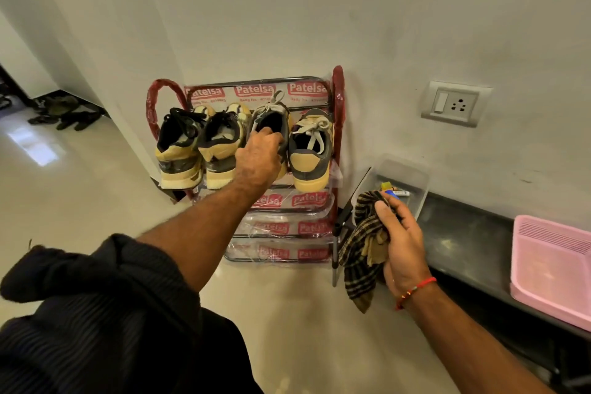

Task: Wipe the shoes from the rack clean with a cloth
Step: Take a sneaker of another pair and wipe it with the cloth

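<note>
Tan and grey shoes sit in a row of four on the top tier of the rack [337,96], heels toward the person, against the white wall. The left hand [259,158] reaches out over that tier and grips the third shoe [271,120] at its heel collar, fingers curled into the opening. Just beside it on the right stands the fourth shoe [311,150] with pale laces; the two dark-laced shoes [198,147] stand to the left. The rack's lower tiers are wrapped in clear plastic with red printed labels.

The right hand [401,241] is held low beside the rack, clutching a brown checked cloth [363,249] that hangs down from the closed fingers. A red thread band circles that wrist. Behind it a clear container [415,182] rests on a dark surface [463,233], with a pink tray [550,269] farther right.
</note>
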Demonstrator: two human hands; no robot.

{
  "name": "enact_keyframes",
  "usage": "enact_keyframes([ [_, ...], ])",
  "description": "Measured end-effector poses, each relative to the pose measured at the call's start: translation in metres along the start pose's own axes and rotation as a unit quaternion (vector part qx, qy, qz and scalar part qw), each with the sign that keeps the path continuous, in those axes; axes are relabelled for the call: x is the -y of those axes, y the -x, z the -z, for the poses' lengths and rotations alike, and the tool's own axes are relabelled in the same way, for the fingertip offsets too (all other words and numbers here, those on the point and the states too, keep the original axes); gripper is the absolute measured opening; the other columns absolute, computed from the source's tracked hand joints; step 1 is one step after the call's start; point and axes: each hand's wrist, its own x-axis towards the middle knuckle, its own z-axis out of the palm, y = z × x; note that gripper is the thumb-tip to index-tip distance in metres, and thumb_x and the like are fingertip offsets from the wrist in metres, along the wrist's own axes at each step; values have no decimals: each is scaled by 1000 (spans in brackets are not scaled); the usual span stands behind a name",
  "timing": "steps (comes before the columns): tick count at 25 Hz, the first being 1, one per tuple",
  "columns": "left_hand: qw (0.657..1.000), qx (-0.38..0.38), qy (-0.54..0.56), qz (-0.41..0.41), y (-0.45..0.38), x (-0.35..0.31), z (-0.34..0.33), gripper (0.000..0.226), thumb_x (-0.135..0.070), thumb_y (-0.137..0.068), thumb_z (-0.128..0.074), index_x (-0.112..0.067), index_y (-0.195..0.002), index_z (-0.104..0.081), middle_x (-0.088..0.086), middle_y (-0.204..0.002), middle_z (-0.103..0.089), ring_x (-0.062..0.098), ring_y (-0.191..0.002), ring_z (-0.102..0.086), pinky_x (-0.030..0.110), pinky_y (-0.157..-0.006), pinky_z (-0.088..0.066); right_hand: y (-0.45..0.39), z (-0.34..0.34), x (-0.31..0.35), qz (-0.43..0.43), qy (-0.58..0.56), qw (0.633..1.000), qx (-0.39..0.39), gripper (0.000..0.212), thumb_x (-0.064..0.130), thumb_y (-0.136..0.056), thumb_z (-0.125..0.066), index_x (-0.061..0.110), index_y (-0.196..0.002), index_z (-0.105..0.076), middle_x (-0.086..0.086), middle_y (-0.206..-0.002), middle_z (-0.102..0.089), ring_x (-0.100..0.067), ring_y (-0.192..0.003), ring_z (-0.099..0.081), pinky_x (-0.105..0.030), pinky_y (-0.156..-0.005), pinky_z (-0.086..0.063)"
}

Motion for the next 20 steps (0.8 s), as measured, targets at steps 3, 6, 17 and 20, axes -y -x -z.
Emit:
enact_keyframes([
  [3, 1000, 8, -11, -1, -8, 1, -19, 41, -19, -95, -68, -20, -135, -58, 4, -134, -53, 30, -124, -48, 52, -83, -53, -10, 1, -1, -15, -61, 998, 4, 45, -12, -93, -37, 15, -115, -65, -6, -100, -74, -19, -89, -67, -30, -78, -57],
  [6, 1000, 24, -2, -1, -2, 6, -31, 51, -15, -97, -65, -21, -145, -49, 5, -144, -48, 30, -132, -41, 52, -91, -51, -13, -1, -8, -25, -53, 998, 10, 64, -22, -82, -32, 23, -115, -63, -9, -107, -69, -18, -89, -64, -31, -76, -57],
  [17, 997, -43, -56, -21, 8, 90, 31, 40, -36, -106, -43, -17, -139, -55, 13, -141, -54, 33, -132, -41, 53, -109, -33, -6, -9, -19, -59, -54, 997, 19, 74, -27, -81, -47, 16, -141, -49, -16, -123, -66, -23, -102, -67, -38, -86, -59],
  [20, 986, 128, -75, 74, -16, 116, 43, 52, -54, -107, -32, -17, -125, -65, 18, -138, -56, 37, -137, -34, 57, -113, -21, -4, -9, -22, -75, -46, 996, 29, 74, -26, -81, -48, 16, -142, -48, -13, -121, -67, -21, -101, -68, -34, -81, -61],
])
